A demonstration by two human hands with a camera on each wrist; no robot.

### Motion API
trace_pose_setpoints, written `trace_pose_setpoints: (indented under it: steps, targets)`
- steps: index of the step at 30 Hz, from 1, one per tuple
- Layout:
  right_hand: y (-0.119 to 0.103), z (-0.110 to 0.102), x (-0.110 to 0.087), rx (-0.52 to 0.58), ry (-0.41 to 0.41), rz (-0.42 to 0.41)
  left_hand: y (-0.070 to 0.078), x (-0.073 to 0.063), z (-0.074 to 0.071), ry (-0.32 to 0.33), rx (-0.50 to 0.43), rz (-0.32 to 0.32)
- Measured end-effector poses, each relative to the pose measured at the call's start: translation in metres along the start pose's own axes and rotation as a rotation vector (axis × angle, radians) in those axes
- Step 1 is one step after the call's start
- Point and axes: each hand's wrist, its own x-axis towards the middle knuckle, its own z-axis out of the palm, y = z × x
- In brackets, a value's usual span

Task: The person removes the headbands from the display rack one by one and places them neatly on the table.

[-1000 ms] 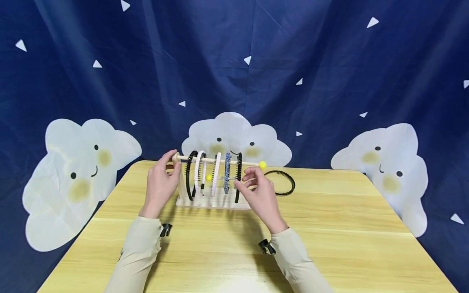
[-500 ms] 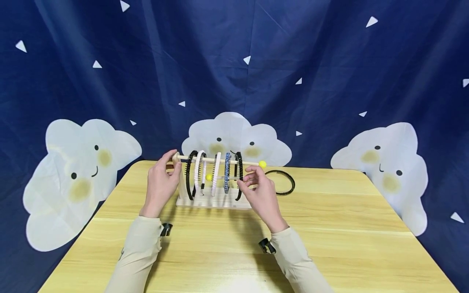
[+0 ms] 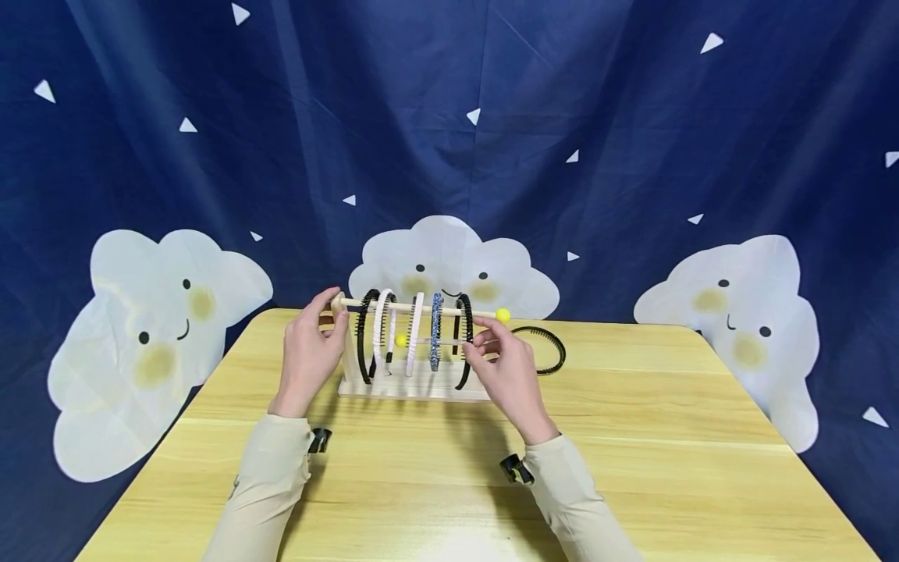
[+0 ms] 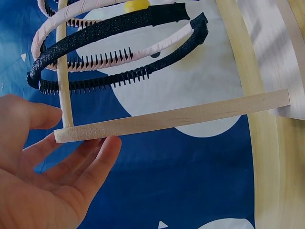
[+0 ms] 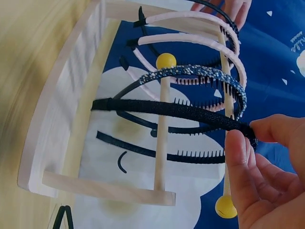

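A wooden headband rack stands on the table, its upper rod ending in a yellow ball. My left hand holds the top of the rack's left post between thumb and fingers. With thumb and fingertips, my right hand pinches the top of a black headband, which hangs round the upper rod near its ball end. Further left along that rod hang a blue glittery headband, two pale pink headbands and another black headband.
Another black headband lies on the table just right of the rack. A lower rod with its own yellow ball reaches inward from the rack's right post. A dark blue curtain with clouds hangs behind the table.
My right hand has moved slightly right, and the black headband it pinches has shifted right and turned on the rod. The left hand has stayed on the post.
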Motion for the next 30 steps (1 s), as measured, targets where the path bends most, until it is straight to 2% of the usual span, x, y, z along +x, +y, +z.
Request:
trace_pose_setpoints:
  steps: [11, 30]
  targets:
    - [0.000, -0.012, 0.003, 0.006, 0.030, 0.022, 0.000, 0.000, 0.000, -0.005, -0.004, -0.011]
    - [0.004, -0.038, 0.010, 0.130, 0.110, 0.088, -0.001, 0.000, 0.000, -0.003, 0.002, -0.003]
